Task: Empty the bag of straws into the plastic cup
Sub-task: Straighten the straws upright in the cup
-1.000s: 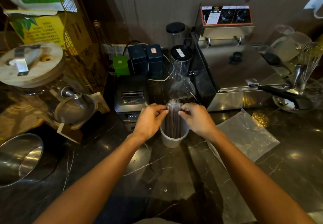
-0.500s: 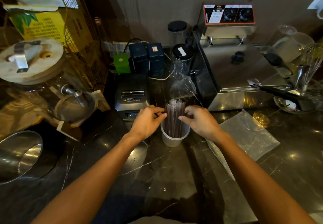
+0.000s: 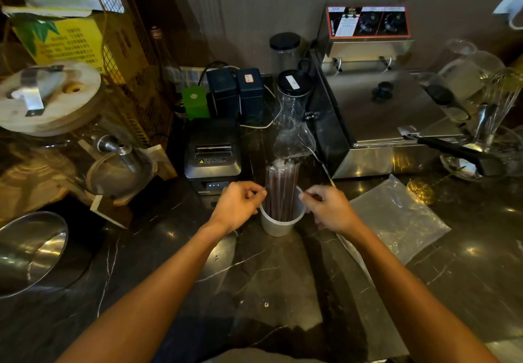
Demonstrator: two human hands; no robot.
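A translucent white plastic cup (image 3: 278, 225) stands on the dark marble counter at the centre. A bundle of dark, clear-wrapped straws (image 3: 283, 187) stands upright in it and rises well above the rim. My left hand (image 3: 237, 205) is at the cup's left, fingers curled, fingertips beside the straws just above the rim. My right hand (image 3: 331, 208) mirrors it on the right, thumb and forefinger pinched near the rim. Neither hand visibly grips anything. The clear plastic bag (image 3: 396, 221) lies flat on the counter to the right.
A receipt printer (image 3: 212, 153) and a clear glass carafe (image 3: 293, 125) stand just behind the cup. A steel fryer (image 3: 382, 113) sits at the back right, with a whisk and utensils (image 3: 486, 136) beyond it. A drink dispenser (image 3: 56, 125) and a steel bowl (image 3: 31, 252) are on the left.
Both hands have come off the top of the straw bundle, moving apart and down to the level of the cup's rim. The straws now stand in the cup on their own.
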